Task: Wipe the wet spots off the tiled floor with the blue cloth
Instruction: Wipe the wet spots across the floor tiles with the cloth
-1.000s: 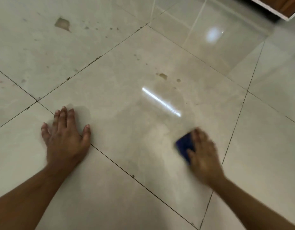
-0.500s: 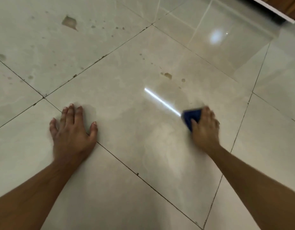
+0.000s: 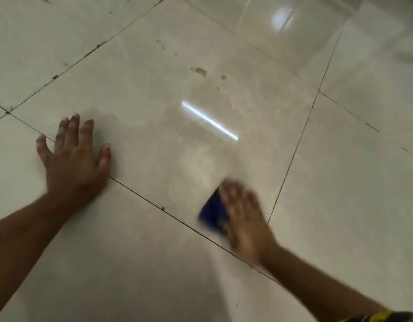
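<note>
The blue cloth lies flat on the beige tiled floor, near a grout line at the lower middle. My right hand presses on it with straight fingers, blurred by motion; most of the cloth is hidden under the palm. My left hand rests flat on the floor at the left, fingers spread, holding nothing. A brownish wet spot with smaller drops beside it sits farther up the same tile, beyond the cloth. A faint damp sheen spreads between that spot and my right hand.
More small dark specks dot the tile's far part and the tiles at top left. A bright strip of reflected light crosses the middle tile. Dark grout lines run diagonally between tiles.
My right hand has swept the cloth back towards me and slightly left, from beside the light strip down to the near grout line. The left hand stays planted.
</note>
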